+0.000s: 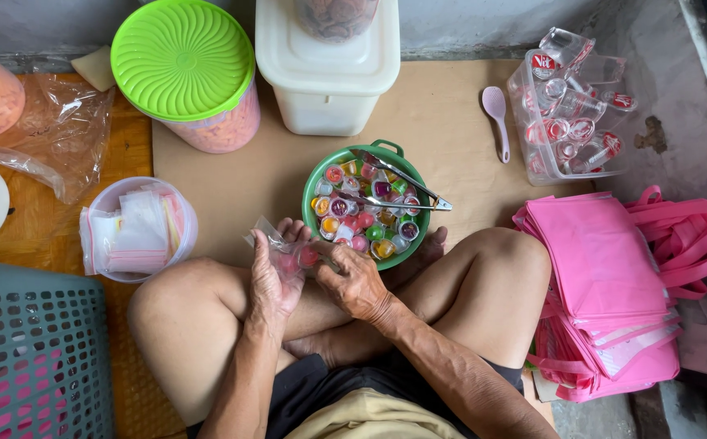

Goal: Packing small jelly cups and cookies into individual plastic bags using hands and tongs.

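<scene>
Fingers of left hand (272, 280) and right hand (352, 280) pinching clear bag (276, 244); brown mat (443, 122).

Bowl (314, 185): green, filled with small jelly cups (359, 221) in red, pink, orange, yellow, green and purple. Tongs (402, 185): silver metal. Small bag (276, 244) in the hands: clear, pink contents showing through. Round lid (182, 58): lime green with a radiating ribbed pattern. Tub (326, 69): white. Spoon (497, 118): pale lilac. Stacked cloth bags (605, 268): bright pink. Crate (32, 354): grey-blue, perforated with a grid of slots. Floor sheet (443, 106): tan.
</scene>
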